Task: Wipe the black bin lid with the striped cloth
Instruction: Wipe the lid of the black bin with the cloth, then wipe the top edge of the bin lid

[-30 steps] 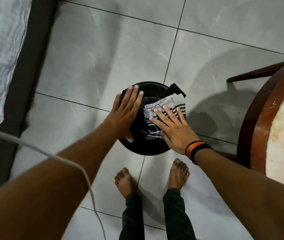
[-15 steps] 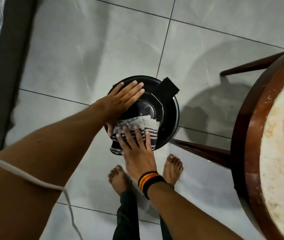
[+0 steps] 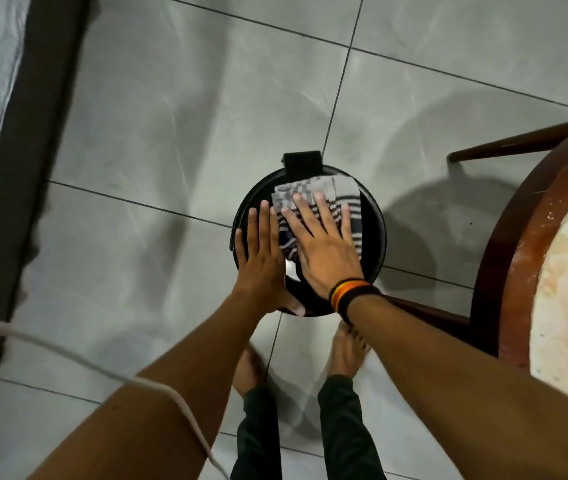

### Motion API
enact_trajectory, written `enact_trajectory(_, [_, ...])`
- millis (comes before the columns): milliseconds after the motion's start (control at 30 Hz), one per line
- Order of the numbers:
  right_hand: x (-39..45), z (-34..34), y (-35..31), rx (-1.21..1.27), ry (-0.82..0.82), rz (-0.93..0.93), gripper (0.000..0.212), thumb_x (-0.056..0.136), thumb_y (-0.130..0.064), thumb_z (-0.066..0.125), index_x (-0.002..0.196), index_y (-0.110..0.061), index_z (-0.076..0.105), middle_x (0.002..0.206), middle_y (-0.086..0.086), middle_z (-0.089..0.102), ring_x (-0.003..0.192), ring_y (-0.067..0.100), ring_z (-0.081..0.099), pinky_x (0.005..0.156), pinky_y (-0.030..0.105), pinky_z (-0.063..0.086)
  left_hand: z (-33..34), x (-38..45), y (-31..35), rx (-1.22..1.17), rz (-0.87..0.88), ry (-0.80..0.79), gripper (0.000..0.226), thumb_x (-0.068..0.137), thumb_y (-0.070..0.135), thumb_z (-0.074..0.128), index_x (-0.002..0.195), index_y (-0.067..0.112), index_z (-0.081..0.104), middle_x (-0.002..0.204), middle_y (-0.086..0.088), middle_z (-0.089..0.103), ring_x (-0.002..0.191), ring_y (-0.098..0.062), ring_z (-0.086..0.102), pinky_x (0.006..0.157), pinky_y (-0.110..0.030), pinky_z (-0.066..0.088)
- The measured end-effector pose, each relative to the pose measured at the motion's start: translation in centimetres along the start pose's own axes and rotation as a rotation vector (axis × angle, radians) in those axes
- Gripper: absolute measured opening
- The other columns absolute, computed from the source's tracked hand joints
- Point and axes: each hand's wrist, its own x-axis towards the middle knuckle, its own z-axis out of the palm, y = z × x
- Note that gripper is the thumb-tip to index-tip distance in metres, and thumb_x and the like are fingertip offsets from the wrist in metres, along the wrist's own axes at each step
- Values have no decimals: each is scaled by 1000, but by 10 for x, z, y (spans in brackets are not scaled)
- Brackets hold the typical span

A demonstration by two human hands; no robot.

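A round black bin lid point(image 3: 374, 233) sits on the tiled floor straight below me, its hinge tab at the far edge. On the lid's far half lies the grey cloth with dark stripes point(image 3: 343, 194). My right hand point(image 3: 324, 244), with a striped wristband, lies flat on the cloth with fingers spread, pressing it onto the lid. My left hand point(image 3: 261, 258) rests flat on the lid's left side, fingers together, beside the cloth. The hands hide the middle of the lid.
A round wooden table point(image 3: 504, 244) with dark legs stands close on the right; one leg runs just behind the bin. My bare feet point(image 3: 346, 351) are right before the bin. A white cord point(image 3: 67, 355) crosses low left. A dark strip point(image 3: 33, 140) borders the left.
The cloth and my right hand slid from the lid's near left edge to its far side. My left hand turned to point forward along the lid's left side.
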Motion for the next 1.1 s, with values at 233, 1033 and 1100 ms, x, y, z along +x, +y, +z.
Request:
enact_trajectory(233, [78, -37, 43, 121, -114, 97, 58, 105, -42, 30, 160, -38, 13, 171, -7, 7, 158, 26, 6, 124, 60, 6, 3, 9, 17, -119, -109, 53, 182, 37, 74, 89, 155, 2, -29, 164, -18, -36, 151, -39, -34, 122, -58, -15])
enact_trajectory(1033, [-47, -42, -10, 831, 190, 1045, 72, 86, -36, 74, 145, -9, 41, 146, 17, 46, 136, 37, 44, 110, 44, 40, -59, -15, 27, -692, -257, 179, 61, 87, 67, 59, 126, 20, 67, 114, 0, 74, 104, -19, 70, 91, -40, 58])
enact_trajectory(1100, [-35, -39, -8, 801, 142, 1104, 66, 83, -32, 77, 137, -9, 47, 137, 17, 52, 128, 39, 51, 105, 44, 46, -49, -5, 41, -647, -308, 211, 51, 86, 55, 68, 119, 17, 70, 108, -1, 75, 102, -20, 70, 84, -33, 54])
